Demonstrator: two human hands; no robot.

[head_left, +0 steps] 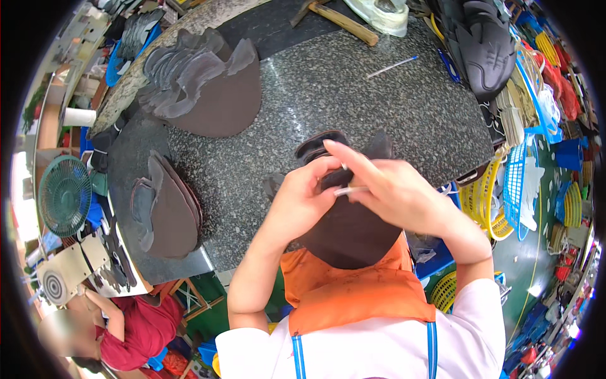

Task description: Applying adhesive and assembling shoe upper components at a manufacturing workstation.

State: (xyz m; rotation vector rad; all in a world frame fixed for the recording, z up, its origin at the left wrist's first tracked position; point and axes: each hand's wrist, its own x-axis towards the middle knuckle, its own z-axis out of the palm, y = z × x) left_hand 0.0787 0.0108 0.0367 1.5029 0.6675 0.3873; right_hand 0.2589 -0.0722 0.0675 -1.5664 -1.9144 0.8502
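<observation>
A dark brown leather piece (350,230) is held up over the near edge of the tabletop (328,95), above an orange apron (353,287). Its upper edge is pinched by the left hand (303,202), fingers closed on it. A thin white pen (351,189) is gripped by the right hand (394,192), with the forefinger stretched out over the piece's top; the pen tip lies just at the left fingertips.

The piece is judged to be light, thin and limp: it would sag if held by one corner, and is best taken at the edge between thumb and fingers, near where it is being worked. It does not look slippery or fragile, though its narrow tabs at the top could be creased.

Further out, two stacks of like cut pieces lie on the speckled stone: one stack (167,208) at the left edge, a larger one (202,85) at the far left, both well apart from the hands. A hammer (338,19) and a second pen (392,66) lie at the far side. Black uppers (483,47) are heaped at the right rim, with baskets (495,199) beyond it. A green fan (65,194) stands to the left, and another person in red (136,331) sits below it. Nothing lies between the hands and the stacks.
</observation>
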